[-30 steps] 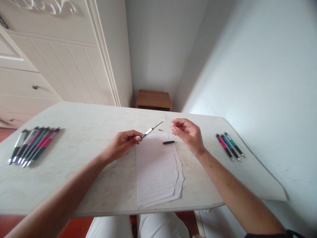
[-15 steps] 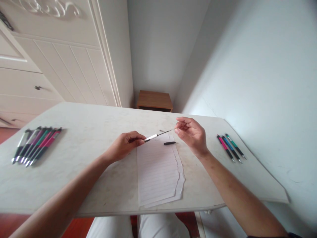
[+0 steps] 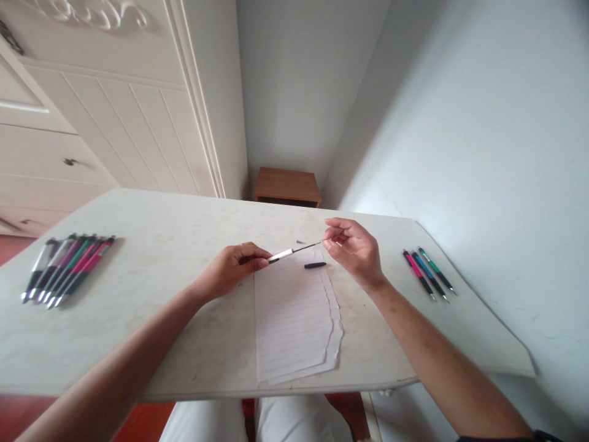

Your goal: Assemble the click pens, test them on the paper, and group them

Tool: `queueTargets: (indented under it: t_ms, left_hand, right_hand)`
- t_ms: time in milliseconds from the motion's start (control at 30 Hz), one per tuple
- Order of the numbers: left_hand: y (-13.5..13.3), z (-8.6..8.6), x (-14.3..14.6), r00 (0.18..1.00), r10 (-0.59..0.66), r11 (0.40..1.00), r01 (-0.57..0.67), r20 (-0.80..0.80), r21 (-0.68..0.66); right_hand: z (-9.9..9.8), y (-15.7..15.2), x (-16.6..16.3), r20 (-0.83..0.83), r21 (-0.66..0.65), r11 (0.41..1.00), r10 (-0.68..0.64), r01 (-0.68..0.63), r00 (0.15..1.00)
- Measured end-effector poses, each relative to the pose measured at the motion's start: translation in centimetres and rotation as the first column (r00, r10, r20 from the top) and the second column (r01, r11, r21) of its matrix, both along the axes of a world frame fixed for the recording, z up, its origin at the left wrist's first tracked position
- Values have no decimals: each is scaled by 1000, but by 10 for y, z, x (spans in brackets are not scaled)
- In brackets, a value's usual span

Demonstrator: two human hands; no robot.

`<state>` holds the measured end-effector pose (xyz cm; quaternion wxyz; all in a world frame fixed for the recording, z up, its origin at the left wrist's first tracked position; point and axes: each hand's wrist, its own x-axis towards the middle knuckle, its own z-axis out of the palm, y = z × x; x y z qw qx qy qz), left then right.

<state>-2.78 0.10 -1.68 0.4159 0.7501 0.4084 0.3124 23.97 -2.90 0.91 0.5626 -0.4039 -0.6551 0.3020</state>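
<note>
My left hand (image 3: 237, 268) is closed around a white pen barrel (image 3: 280, 255), which points to the right over the top of the paper. Out of the barrel's end sticks a thin dark ink refill (image 3: 306, 247). The far end of that refill is pinched between the thumb and fingers of my right hand (image 3: 353, 250). Below them, a black pen grip (image 3: 315, 265) lies on the torn lined paper (image 3: 294, 325). A small metallic piece (image 3: 299, 241), perhaps a pen tip, rests on the table just behind the refill.
Several pens (image 3: 69, 270) in mixed colours lie side by side at the left of the white table (image 3: 184, 356). Three pens (image 3: 427, 274), pink, blue and green, lie at the right. Beyond the table stand a brown wooden stand (image 3: 288, 184) and a white cabinet (image 3: 138, 110).
My right hand has shifted very slightly left, toward the barrel, still pinching the refill. My left hand has stayed in place.
</note>
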Motion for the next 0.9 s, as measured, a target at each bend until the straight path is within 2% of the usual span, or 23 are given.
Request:
queueTargets:
  t_ms: [900]
  left_hand:
    - [-1, 0, -1, 1000, -2, 1000, 2, -2, -1]
  right_hand:
    - [-1, 0, 0, -28, 20, 999, 37, -37, 999]
